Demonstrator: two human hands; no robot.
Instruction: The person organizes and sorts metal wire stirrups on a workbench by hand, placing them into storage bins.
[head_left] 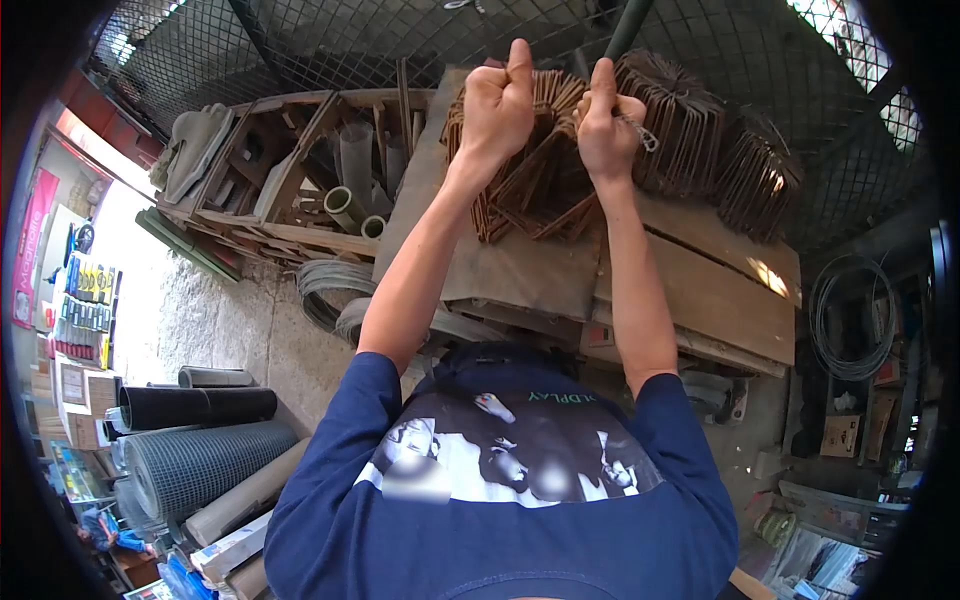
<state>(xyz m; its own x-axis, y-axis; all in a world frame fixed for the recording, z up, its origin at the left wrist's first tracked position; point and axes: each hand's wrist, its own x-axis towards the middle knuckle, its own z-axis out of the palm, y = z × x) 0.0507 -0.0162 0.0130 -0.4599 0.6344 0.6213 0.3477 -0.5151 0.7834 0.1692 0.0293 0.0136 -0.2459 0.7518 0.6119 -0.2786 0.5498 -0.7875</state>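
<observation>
Both arms stretch forward over a wooden bench. My left hand (500, 112) is curled into a fist with one digit pointing up, and nothing shows in it. To its right, my right hand (608, 130) is closed in the same way, one digit raised. A thin, pale twisted wire (648, 141) shows at the outer edge of my right hand; whether the fingers hold it cannot be made out. The hands are apart, in front of rusty bent-rod bundles (540, 205). More rusty bundles (678, 130) stand at the right.
Wire mesh (350, 45) rises behind the bench (715, 285). A wooden rack (325, 235) with tubes and wire coils (335, 285) lie left. Mesh rolls (210, 460) are lower left, beyond them a partly visible person (130, 540). A wire coil (855, 310) hangs right.
</observation>
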